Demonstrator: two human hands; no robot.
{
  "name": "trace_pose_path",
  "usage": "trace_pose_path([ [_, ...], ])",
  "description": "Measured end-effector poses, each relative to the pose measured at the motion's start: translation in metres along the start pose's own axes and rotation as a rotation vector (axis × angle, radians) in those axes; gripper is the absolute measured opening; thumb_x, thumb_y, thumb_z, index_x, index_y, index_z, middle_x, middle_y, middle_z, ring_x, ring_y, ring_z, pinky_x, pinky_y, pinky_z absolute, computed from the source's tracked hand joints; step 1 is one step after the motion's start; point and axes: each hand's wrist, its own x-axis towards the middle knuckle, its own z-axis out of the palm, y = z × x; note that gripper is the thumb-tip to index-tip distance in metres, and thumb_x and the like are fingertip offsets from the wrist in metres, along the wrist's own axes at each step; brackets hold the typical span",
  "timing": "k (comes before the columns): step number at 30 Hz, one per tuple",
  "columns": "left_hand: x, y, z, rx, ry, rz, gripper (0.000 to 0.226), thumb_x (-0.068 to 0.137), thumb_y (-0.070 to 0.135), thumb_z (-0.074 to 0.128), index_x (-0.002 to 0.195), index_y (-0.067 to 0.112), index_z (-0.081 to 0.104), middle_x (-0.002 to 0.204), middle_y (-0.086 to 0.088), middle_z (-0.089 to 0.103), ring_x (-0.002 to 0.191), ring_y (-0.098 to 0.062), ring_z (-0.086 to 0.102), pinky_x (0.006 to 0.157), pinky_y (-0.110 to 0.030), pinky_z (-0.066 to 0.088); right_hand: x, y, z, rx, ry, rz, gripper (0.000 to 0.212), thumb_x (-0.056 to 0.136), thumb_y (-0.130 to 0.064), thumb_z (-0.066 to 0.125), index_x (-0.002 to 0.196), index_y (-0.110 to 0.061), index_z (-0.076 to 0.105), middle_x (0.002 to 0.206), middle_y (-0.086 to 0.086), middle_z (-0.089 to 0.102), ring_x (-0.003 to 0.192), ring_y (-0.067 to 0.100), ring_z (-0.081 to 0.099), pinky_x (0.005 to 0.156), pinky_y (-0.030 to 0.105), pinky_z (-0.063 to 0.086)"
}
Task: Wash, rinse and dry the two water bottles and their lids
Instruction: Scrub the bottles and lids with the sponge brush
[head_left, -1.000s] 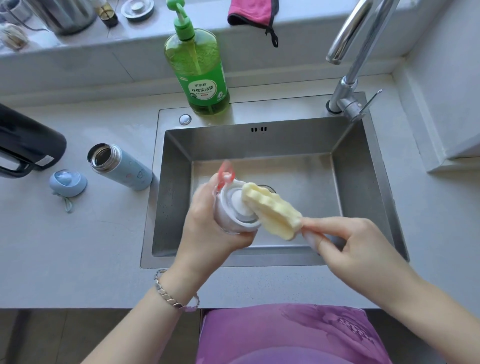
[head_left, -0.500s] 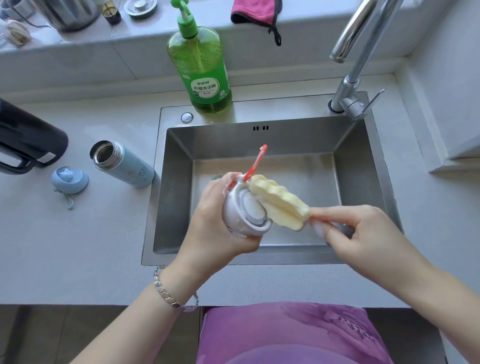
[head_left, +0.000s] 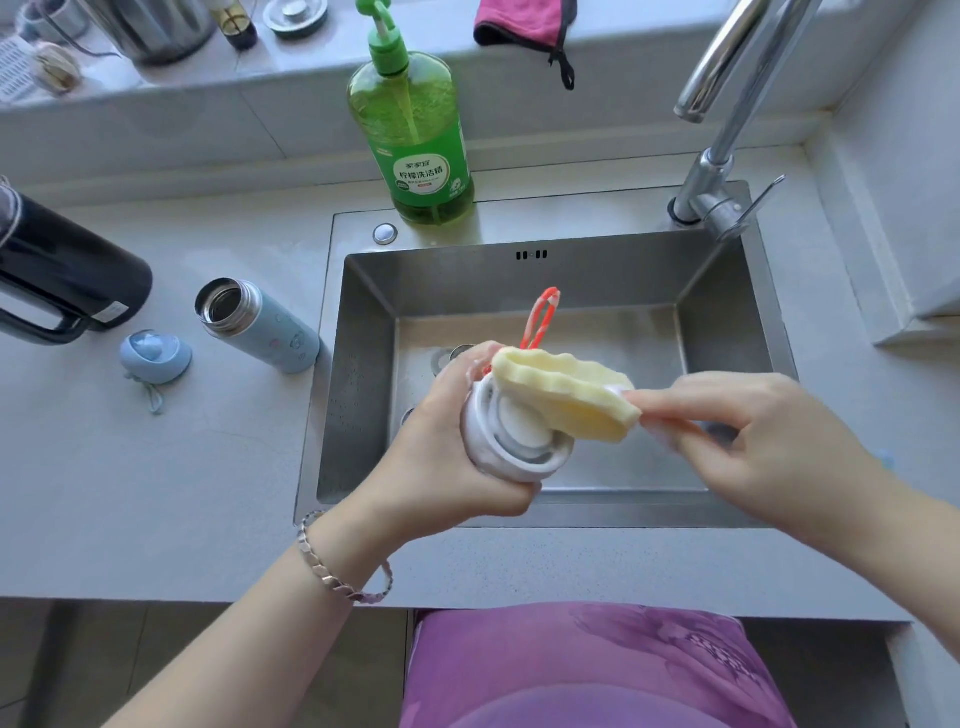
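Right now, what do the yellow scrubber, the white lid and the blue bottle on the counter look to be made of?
The yellow scrubber looks like soft foam sponge: matte, wavy-cut edge. The white lid is likely moulded plastic: smooth, slight sheen. The blue bottle has a matte painted shell; its bright, mirror-like mouth suggests stainless steel.

white lid (head_left: 519, 436): partly hidden in left hand (head_left: 441, 452) | black jug (head_left: 67, 275): cropped left

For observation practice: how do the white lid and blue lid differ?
The white lid is gripped in the left hand over the sink, sponge against it; the blue lid lies untouched on the counter. The white lid's loop is orange, the blue lid's cord bluish. Both are round.
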Motion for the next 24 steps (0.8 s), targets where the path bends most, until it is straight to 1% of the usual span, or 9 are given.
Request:
trace_pose_path([
  [4, -0.001, 0.002, -0.012, -0.01, 0.031, -0.017, 0.075, 0.049, 0.011, 0.077, 0.114, 0.034, 0.048, 0.104, 0.002, 0.062, 0.082, -0.007, 0.058, 0.071, -0.019, 0.051, -0.007, 0.007, -0.007, 0.067, -0.058, 0.001, 0.028, 0.078, -0.05, 0.042, 0.103, -0.053, 0.054, 0.069, -0.022, 0.058, 0.057, 0.01, 0.05, 0.048, 0.033, 0.042],
  [7, -0.001, 0.005, -0.007, 0.005, 0.012, -0.022, 0.075, 0.052, 0.008, 0.077, 0.116, 0.031, 0.044, 0.107, -0.002, 0.057, 0.081, -0.005, 0.057, 0.068, -0.02, 0.052, -0.006, 0.005, -0.003, 0.154, -0.065, 0.043, 0.029, 0.074, -0.048, 0.048, 0.098, -0.046, 0.064, 0.063, -0.03, 0.058, 0.055, 0.003, 0.051, 0.049, 0.016, 0.035],
  [10, -0.001, 0.005, -0.003, 0.039, -0.001, -0.004, 0.076, 0.053, 0.007, 0.076, 0.116, 0.033, 0.042, 0.111, 0.0, 0.054, 0.081, -0.002, 0.056, 0.068, -0.015, 0.048, -0.003, 0.005, 0.0, 0.18, -0.048, 0.086, 0.017, 0.078, -0.029, 0.062, 0.086, -0.033, 0.075, 0.057, -0.038, 0.055, 0.055, -0.003, 0.054, 0.051, 0.009, 0.036],
  [12, 0.0, 0.003, -0.006, 0.039, 0.032, -0.008, 0.075, 0.053, 0.008, 0.076, 0.116, 0.031, 0.043, 0.114, -0.005, 0.054, 0.082, -0.004, 0.057, 0.067, -0.017, 0.05, -0.006, 0.004, 0.001, 0.195, -0.08, 0.087, 0.022, 0.077, -0.026, 0.061, 0.083, -0.045, 0.072, 0.057, -0.032, 0.057, 0.049, 0.007, 0.052, 0.047, 0.014, 0.036],
  [14, 0.0, 0.003, -0.005, 0.028, 0.022, -0.022, 0.074, 0.054, 0.007, 0.075, 0.116, 0.029, 0.042, 0.113, -0.006, 0.055, 0.08, -0.007, 0.058, 0.067, -0.022, 0.051, -0.007, 0.005, 0.004, 0.218, -0.083, 0.096, 0.033, 0.077, -0.029, 0.059, 0.073, -0.061, 0.065, 0.057, -0.021, 0.06, 0.047, 0.023, 0.044, 0.048, 0.03, 0.037],
  [15, 0.0, 0.004, -0.003, 0.012, -0.005, -0.026, 0.073, 0.054, 0.006, 0.074, 0.116, 0.028, 0.042, 0.109, -0.002, 0.056, 0.079, -0.007, 0.057, 0.066, -0.023, 0.051, -0.007, 0.007, 0.005, 0.246, -0.074, 0.111, 0.037, 0.081, -0.025, 0.062, 0.071, -0.061, 0.064, 0.054, -0.018, 0.059, 0.048, 0.026, 0.038, 0.047, 0.031, 0.035],
  [18, -0.002, 0.004, 0.003, -0.015, -0.037, -0.02, 0.07, 0.055, 0.002, 0.072, 0.113, 0.027, 0.043, 0.094, 0.007, 0.055, 0.073, -0.003, 0.055, 0.062, -0.019, 0.048, -0.005, 0.008, 0.005, 0.302, -0.06, 0.15, 0.048, 0.084, -0.007, 0.063, 0.074, -0.053, 0.065, 0.048, -0.017, 0.055, 0.046, 0.011, 0.029, 0.044, 0.019, 0.027],
  [21, 0.001, 0.005, -0.001, 0.004, 0.036, -0.006, 0.072, 0.054, 0.004, 0.074, 0.115, 0.027, 0.043, 0.104, -0.004, 0.056, 0.077, -0.003, 0.056, 0.064, -0.019, 0.049, -0.005, 0.005, 0.005, 0.311, -0.054, 0.177, 0.046, 0.085, -0.009, 0.061, 0.075, -0.054, 0.065, 0.047, -0.016, 0.054, 0.045, 0.01, 0.028, 0.043, 0.017, 0.024],
  [24, 0.005, 0.004, -0.001, 0.046, 0.095, 0.028, 0.073, 0.052, 0.008, 0.075, 0.112, 0.033, 0.042, 0.11, -0.005, 0.052, 0.081, -0.001, 0.055, 0.068, -0.012, 0.046, -0.003, 0.003, 0.006, 0.316, -0.053, 0.188, 0.037, 0.086, -0.01, 0.059, 0.079, -0.046, 0.065, 0.047, -0.019, 0.054, 0.043, 0.009, 0.03, 0.042, 0.013, 0.025],
])
